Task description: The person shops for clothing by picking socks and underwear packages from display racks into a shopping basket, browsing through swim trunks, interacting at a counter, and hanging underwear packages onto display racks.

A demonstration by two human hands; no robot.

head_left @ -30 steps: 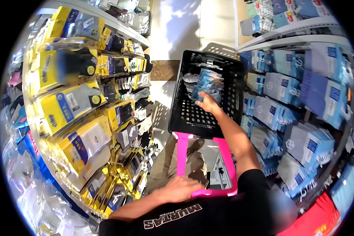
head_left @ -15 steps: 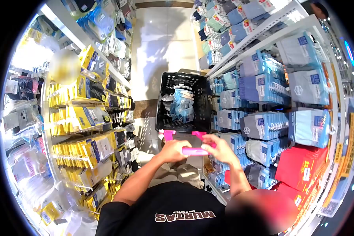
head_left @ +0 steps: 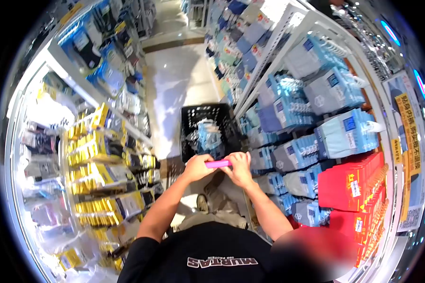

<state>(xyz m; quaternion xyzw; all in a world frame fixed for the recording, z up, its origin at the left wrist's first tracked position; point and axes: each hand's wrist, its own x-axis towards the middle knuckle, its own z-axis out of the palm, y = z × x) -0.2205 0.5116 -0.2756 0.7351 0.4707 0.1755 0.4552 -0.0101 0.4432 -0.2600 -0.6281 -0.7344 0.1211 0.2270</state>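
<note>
My left hand (head_left: 197, 167) is closed around the left end of a pink handle (head_left: 218, 163). At the handle's right end my right hand (head_left: 240, 169) grips it, thumb toward the middle. Just beyond both hands is the black perforated plastic basket (head_left: 185, 123) that the handle belongs to. Inside it lies a pile of blue and grey packages (head_left: 208, 136), with small white hangers or tags among them. My hands hide the basket's near edge and part of the handle.
Racks line both sides of the narrow aisle. Yellow packages (head_left: 97, 177) hang on the left; blue-grey packs (head_left: 335, 92) and red packs (head_left: 349, 186) hang on the right. The tiled floor (head_left: 174, 80) runs ahead, and my shoe (head_left: 202, 203) shows below.
My right hand, looser at the handle before, now closes on its right end. Both hands and the handle have moved up in view, nearer the basket. The surrounding view has shifted and tilted.
</note>
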